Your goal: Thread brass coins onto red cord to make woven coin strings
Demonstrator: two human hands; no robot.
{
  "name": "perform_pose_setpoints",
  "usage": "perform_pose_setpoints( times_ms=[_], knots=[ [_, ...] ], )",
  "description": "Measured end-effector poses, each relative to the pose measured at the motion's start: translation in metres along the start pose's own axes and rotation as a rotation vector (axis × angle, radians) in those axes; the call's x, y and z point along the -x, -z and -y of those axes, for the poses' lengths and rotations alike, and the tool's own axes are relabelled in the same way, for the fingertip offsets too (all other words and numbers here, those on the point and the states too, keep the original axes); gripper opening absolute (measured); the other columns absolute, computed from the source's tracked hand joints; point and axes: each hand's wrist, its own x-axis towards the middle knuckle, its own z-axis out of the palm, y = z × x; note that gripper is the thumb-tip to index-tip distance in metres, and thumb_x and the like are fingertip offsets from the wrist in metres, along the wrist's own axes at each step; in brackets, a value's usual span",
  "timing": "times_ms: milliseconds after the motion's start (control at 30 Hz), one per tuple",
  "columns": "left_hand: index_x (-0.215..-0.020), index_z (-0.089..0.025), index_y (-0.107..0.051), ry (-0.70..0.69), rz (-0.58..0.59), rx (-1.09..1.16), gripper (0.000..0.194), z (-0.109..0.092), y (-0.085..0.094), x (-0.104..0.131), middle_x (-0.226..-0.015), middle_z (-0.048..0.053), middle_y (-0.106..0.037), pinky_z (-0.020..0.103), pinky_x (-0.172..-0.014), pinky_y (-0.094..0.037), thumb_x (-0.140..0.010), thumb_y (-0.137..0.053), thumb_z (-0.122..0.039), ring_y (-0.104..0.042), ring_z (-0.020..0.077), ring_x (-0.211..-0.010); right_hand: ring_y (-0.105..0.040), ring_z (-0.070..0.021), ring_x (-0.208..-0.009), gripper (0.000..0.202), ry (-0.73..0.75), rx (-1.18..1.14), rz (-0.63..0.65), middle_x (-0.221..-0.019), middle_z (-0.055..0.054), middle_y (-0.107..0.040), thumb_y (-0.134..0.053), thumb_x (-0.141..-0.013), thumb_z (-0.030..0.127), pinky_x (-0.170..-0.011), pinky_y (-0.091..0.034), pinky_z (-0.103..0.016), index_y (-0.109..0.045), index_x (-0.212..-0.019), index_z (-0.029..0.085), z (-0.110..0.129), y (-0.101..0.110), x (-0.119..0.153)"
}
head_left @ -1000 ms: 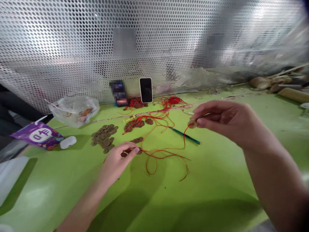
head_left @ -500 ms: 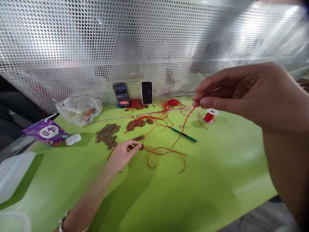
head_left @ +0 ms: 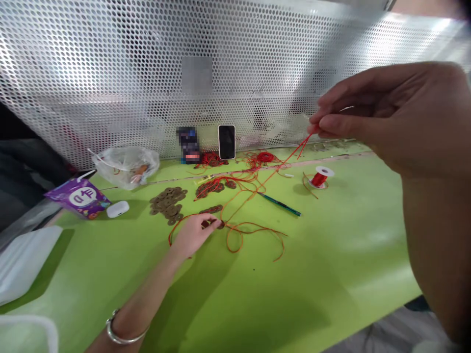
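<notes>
1. The green surface (head_left: 312,274) carries everything, backed by a perforated metal screen (head_left: 110,73). It gives a flat bed to press work against, so the sound way to do this pull is to keep the low end pinned flat there while the high end is drawn.

2. The right hand (head_left: 390,115) is raised near the camera, well above the surface. Its fingers (head_left: 327,128) are together, thumb against forefinger, clamped on the end of the red cord (head_left: 274,172). A pinch this close to the tip holds best if the draw runs straight along the cord, not sideways.

3. The left hand (head_left: 193,234) lies low on the surface, with a metal bangle (head_left: 121,333) on the wrist. Its fingers (head_left: 209,223) are closed down on a small cluster of strung coins (head_left: 217,224), pressing them to the surface. In my judgement steady pressure here keeps the coins from skidding as the cord tightens.

4. The red cord runs taut on a slant from the right hand's pinch down to the coins under the left hand. It is thin and bright, and its slack loops lie on the surface just right of the left hand. Those loops could snag, so a slow pull seems wise.

5. A loose pile of coins (head_left: 167,203), brown and round, sits just beyond the left hand, with more strung coins (head_left: 211,187) behind them.

6. Smaller things stand apart: a spool of red thread (head_left: 320,177), a teal pen (head_left: 281,204), a phone (head_left: 226,141) propped on the screen, a white earbud case (head_left: 117,209), a purple packet (head_left: 79,197).
</notes>
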Motion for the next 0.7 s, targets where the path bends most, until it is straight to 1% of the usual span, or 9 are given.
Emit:
perform_pose_setpoints(
  times_ms=[133, 233, 300, 367, 467, 533, 600, 667, 700],
  knots=[
    [-0.080, -0.015, -0.066, 0.001, 0.005, 0.104, 0.024, -0.002, -0.002, 0.001, -0.064, -0.003, -0.060, 0.027, -0.060, -0.041, -0.088, -0.059, -0.037, -0.054, 0.0135, -0.058, -0.069, -0.0125, -0.080, 0.022, 0.024, -0.013, -0.093, -0.081, 0.002, -0.071, -0.077, -0.073, 0.015, -0.076, -0.058, -0.026, -0.073, -0.093, 0.022, -0.008, 0.005, 0.000],
    [-0.077, -0.016, -0.066, 0.010, 0.018, 0.254, 0.023, -0.003, -0.005, 0.000, -0.062, -0.004, -0.061, 0.026, -0.061, -0.042, -0.086, -0.061, -0.037, -0.054, 0.0130, -0.059, -0.069, -0.0139, -0.080, 0.021, 0.006, -0.055, -0.106, -0.081, 0.001, -0.070, -0.078, -0.072, 0.015, -0.077, -0.058, -0.030, -0.073, -0.091, 0.024, -0.011, 0.007, -0.001],
    [-0.078, -0.017, -0.065, 0.021, 0.040, 0.398, 0.020, -0.001, -0.009, -0.001, -0.066, -0.003, -0.064, 0.026, -0.066, -0.046, -0.086, -0.061, -0.035, -0.058, 0.0132, -0.064, -0.068, -0.0140, -0.081, 0.020, -0.015, -0.107, -0.109, -0.082, 0.000, -0.070, -0.078, -0.072, 0.015, -0.079, -0.057, -0.031, -0.073, -0.090, 0.023, -0.012, 0.008, -0.004],
    [-0.080, -0.017, -0.062, 0.034, 0.072, 0.562, 0.017, 0.003, -0.014, -0.002, -0.076, -0.002, -0.068, 0.027, -0.074, -0.049, -0.088, -0.057, -0.032, -0.062, 0.0135, -0.071, -0.068, -0.0134, -0.081, 0.019, -0.028, -0.165, -0.122, -0.081, 0.000, -0.069, -0.078, -0.071, 0.015, -0.079, -0.056, -0.030, -0.073, -0.089, 0.022, -0.013, 0.010, -0.007],
    [-0.080, -0.018, -0.055, 0.061, 0.096, 0.776, 0.013, 0.011, -0.021, -0.007, -0.086, 0.003, -0.071, 0.028, -0.078, -0.052, -0.090, -0.051, -0.024, -0.065, 0.0124, -0.074, -0.067, -0.0126, -0.080, 0.020, -0.035, -0.205, -0.157, -0.079, 0.000, -0.069, -0.079, -0.069, 0.016, -0.078, -0.055, -0.029, -0.073, -0.087, 0.021, -0.017, 0.013, -0.010],
    [-0.078, -0.018, -0.052, 0.080, 0.092, 0.878, 0.011, 0.017, -0.025, -0.010, -0.084, 0.005, -0.071, 0.028, -0.078, -0.053, -0.089, -0.052, -0.021, -0.065, 0.0121, -0.072, -0.067, -0.0130, -0.080, 0.020, -0.043, -0.199, -0.176, -0.078, 0.000, -0.068, -0.081, -0.068, 0.017, -0.077, -0.055, -0.029, -0.074, -0.086, 0.021, -0.022, 0.016, -0.009],
    [-0.078, -0.017, -0.052, 0.093, 0.085, 0.950, 0.010, 0.021, -0.027, -0.012, -0.083, 0.006, -0.070, 0.027, -0.078, -0.054, -0.087, -0.055, -0.019, -0.066, 0.0119, -0.072, -0.067, -0.0138, -0.081, 0.019, -0.062, -0.170, -0.191, -0.079, -0.002, -0.068, -0.080, -0.069, 0.017, -0.078, -0.054, -0.030, -0.074, -0.087, 0.021, -0.028, 0.021, -0.006],
    [-0.077, -0.017, -0.052, 0.102, 0.074, 0.996, 0.010, 0.023, -0.028, -0.013, -0.082, 0.005, -0.070, 0.026, -0.076, -0.054, -0.086, -0.057, -0.019, -0.065, 0.0111, -0.070, -0.067, -0.0144, -0.079, 0.017, -0.104, -0.062, -0.196, -0.082, -0.004, -0.069, -0.077, -0.073, 0.020, -0.075, -0.054, -0.030, -0.073, -0.090, 0.021, -0.033, 0.028, 0.000],
    [-0.077, -0.017, -0.052, 0.104, 0.067, 1.010, 0.011, 0.022, -0.028, -0.013, -0.081, 0.005, -0.069, 0.025, -0.075, -0.054, -0.086, -0.059, -0.019, -0.064, 0.0105, -0.069, -0.067, -0.0147, -0.076, 0.018, -0.153, 0.037, -0.164, -0.081, -0.005, -0.069, -0.075, -0.075, 0.022, -0.070, -0.054, -0.029, -0.073, -0.093, 0.021, -0.035, 0.031, 0.003]
  ],
)
